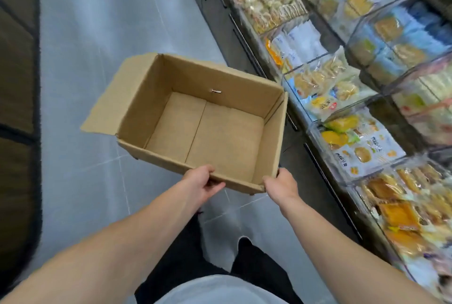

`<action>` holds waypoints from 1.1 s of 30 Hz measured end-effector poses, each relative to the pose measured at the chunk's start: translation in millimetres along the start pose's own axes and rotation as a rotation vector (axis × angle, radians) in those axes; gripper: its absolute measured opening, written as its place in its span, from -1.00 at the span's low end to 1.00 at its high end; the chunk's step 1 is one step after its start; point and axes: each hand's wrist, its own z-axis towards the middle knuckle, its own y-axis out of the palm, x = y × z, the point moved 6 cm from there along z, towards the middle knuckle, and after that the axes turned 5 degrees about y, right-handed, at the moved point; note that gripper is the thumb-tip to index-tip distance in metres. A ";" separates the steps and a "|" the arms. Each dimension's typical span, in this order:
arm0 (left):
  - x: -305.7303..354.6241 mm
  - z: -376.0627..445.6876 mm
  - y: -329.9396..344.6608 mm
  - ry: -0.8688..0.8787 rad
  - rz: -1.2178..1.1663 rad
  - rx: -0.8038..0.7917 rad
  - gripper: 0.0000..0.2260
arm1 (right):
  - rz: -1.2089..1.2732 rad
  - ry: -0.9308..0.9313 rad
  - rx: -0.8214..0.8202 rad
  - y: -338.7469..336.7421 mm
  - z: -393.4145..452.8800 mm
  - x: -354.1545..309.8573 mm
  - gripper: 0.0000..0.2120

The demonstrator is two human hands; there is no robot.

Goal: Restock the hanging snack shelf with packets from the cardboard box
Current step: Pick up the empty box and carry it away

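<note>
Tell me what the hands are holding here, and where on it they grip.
Both hold the empty cardboard box by its near edge: left hand along the near wall, right hand at the near right corner.

A shop aisle: clear acrylic display bins [318, 88] are running in tiers down the right side, each brimming with sealed plastic snack packets [362, 149] of biscuits and pastries in yellow, blue and white wrappers. A pale grey tiled floor [97, 34] is stretching along the shelving, and a dark mat [17, 107] is lying at the left edge.
</note>
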 end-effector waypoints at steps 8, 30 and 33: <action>65.7 29.8 22.6 -0.012 0.439 -0.149 -0.96 | 0.296 0.237 0.193 39.2 -16.0 1.0 -0.76; -52.9 117.6 -9.0 -0.247 0.931 -0.288 -0.89 | 0.840 0.655 0.621 167.2 -67.9 161.5 -0.70; -70.3 159.0 -7.3 -0.245 0.995 -0.271 -0.89 | 0.909 0.675 0.636 188.7 -46.3 185.5 -0.69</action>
